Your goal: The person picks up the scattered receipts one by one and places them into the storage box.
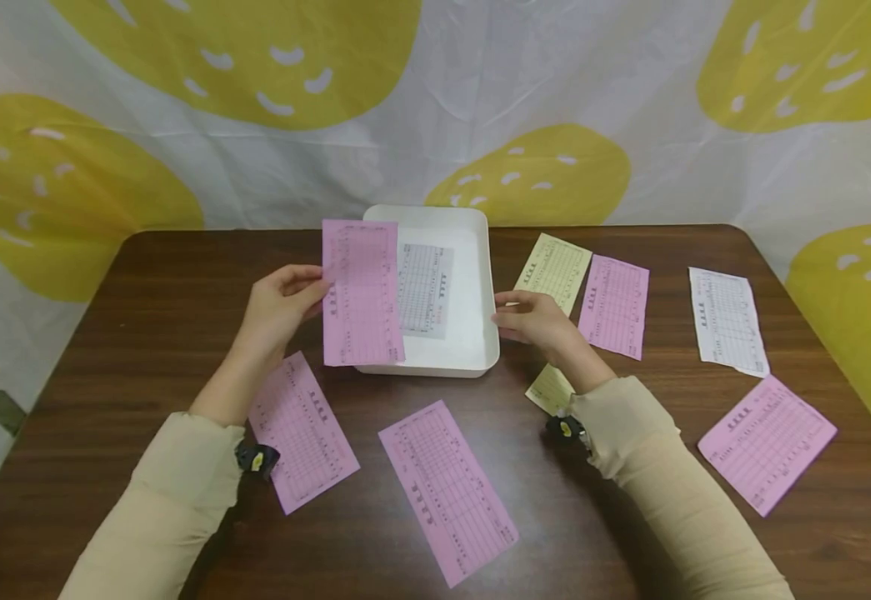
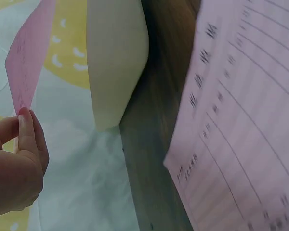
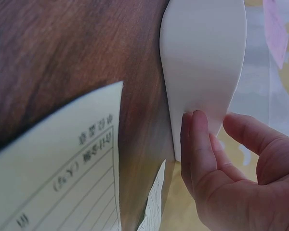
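Your left hand (image 1: 281, 304) pinches the pink slip (image 1: 361, 292) by its left edge, thumb and fingers pressed onto it, centre of the frame. The slip stands nearly upright over the left rim of the white tray (image 1: 480, 250). In the left wrist view the fingertips (image 2: 26, 125) meet at the paper's lower corner, so the grip is a small one.

Your right hand (image 1: 536, 321) lies against the tray's right wall w/ fingers straight and together, touching, not curling round it; the right wrist view shows the fingers (image 3: 195, 144) flat on the white wall.

Inside the tray lies one white slip (image 1: 425, 287), flat on the floor.

Handling, as I judge it: the pink slip is thin paper, v. light and floppy, will bend or flutter if held by one corner only. Best hold is mid-way along a long edge, light pinch; squeezing hard will crease it. The tray looks like stiff plastic, light, prob. slides easily on the wood, so the steadying hand matters.

Elsewhere on the brown table (image 1: 142, 333): two pink slips at lower centre (image 1: 446, 487) and lower left (image 1: 302, 429), a yellow slip (image 1: 553, 271) and a pink one (image 1: 615, 304) right of the tray, a white one (image 1: 728, 321) further right, another pink (image 1: 767, 442) at lower right. A small yellow slip (image 1: 550, 388) pokes out by your right wrist.
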`<state>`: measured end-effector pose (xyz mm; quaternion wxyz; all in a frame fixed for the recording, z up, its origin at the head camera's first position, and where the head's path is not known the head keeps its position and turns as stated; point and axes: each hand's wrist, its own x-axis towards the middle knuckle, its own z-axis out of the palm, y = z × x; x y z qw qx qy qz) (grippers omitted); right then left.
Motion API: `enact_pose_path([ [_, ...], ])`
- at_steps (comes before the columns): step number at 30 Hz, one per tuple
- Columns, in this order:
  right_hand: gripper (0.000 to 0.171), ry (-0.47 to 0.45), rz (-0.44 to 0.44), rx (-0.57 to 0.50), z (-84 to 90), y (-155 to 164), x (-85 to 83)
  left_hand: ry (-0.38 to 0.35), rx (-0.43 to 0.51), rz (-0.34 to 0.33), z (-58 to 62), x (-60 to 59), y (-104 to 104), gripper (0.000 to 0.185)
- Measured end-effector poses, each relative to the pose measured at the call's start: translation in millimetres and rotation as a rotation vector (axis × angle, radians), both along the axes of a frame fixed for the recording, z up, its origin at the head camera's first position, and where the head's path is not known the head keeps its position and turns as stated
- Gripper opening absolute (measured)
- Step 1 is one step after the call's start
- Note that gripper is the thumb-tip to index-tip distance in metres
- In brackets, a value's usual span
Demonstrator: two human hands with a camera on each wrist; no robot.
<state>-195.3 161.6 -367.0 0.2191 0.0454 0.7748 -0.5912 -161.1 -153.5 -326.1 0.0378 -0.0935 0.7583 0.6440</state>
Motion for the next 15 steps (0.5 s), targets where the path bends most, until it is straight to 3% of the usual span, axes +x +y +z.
enact_pose_path([
  [7,0.047,-0.007,0.0,0.005,0.6,0,0.3,-0.032,0.039,0.042,-2.7,-15.2,12,0.036],
  [15,0.048,0.0,0.009,0.013,-0.2,0,-1.0,-0.036,0.043,0.04,-6.2,-29.2,25,0.035],
])
